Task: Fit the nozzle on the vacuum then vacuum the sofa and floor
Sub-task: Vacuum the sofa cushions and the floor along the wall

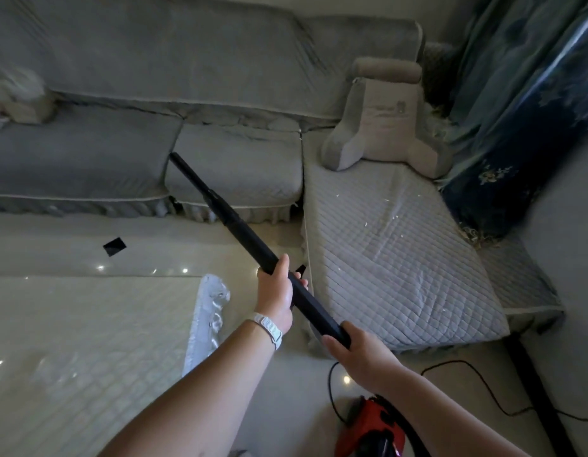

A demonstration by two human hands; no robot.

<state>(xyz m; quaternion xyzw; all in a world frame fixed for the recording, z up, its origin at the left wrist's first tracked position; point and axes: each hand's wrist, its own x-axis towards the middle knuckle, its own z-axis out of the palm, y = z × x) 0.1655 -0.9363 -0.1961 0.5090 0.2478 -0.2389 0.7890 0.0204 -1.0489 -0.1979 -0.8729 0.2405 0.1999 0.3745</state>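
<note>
A long black vacuum tube (243, 230) runs diagonally from my hands up to the left. Its narrow nozzle tip (175, 158) rests at the seam between two seat cushions of the grey sofa (233, 166). My left hand (278, 291), with a white watch on the wrist, grips the tube at its middle. My right hand (358, 352) holds the tube's lower end. The red vacuum body (373, 427) sits on the glossy floor (72, 255) near my feet, with a black cord (467, 387) trailing right.
A quilted chaise section (401, 258) with small white scraps lies to the right, a backrest pillow (385, 123) on it. Blue curtain (523, 110) hangs at the right. A pale quilted mat (88, 341) covers the floor at left. A black hose (533, 384) lies along the right.
</note>
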